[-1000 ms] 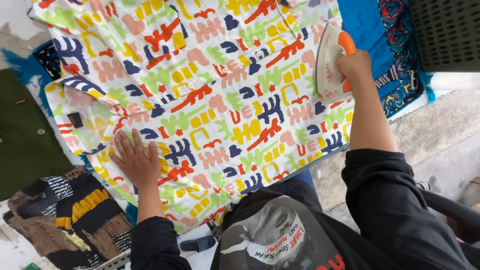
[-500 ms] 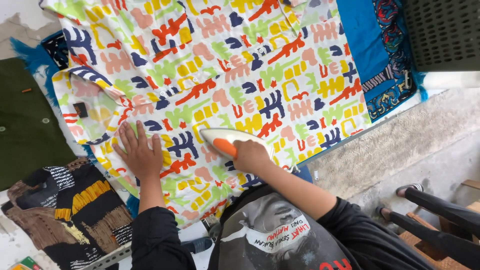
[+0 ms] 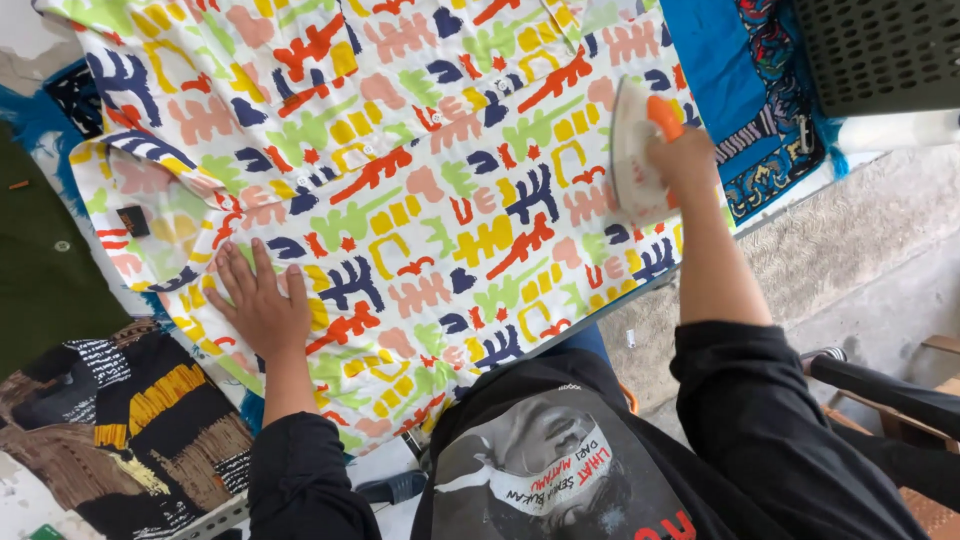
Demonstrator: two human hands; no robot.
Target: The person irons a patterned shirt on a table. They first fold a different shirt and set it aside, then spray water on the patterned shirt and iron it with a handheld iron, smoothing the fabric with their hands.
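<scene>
Patterned shirt, thin cotton-like cloth printed in bright blocky shapes, lies spread flat. At its near-left hem, left hand presses flat, fingers splayed, gripping nothing. At its right edge, right hand is closed around the orange handle of a white iron. Right of the shirt: blue embroidered cloth, dark perforated basket, contents not discernible.

A garment ironing workshop: patterned shirt on padded table, iron.

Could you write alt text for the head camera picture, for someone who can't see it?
A right hand presses a white iron on a bright patterned shirt, while the left hand lies flat on the cloth. A dark striped garment lies beside.
</scene>
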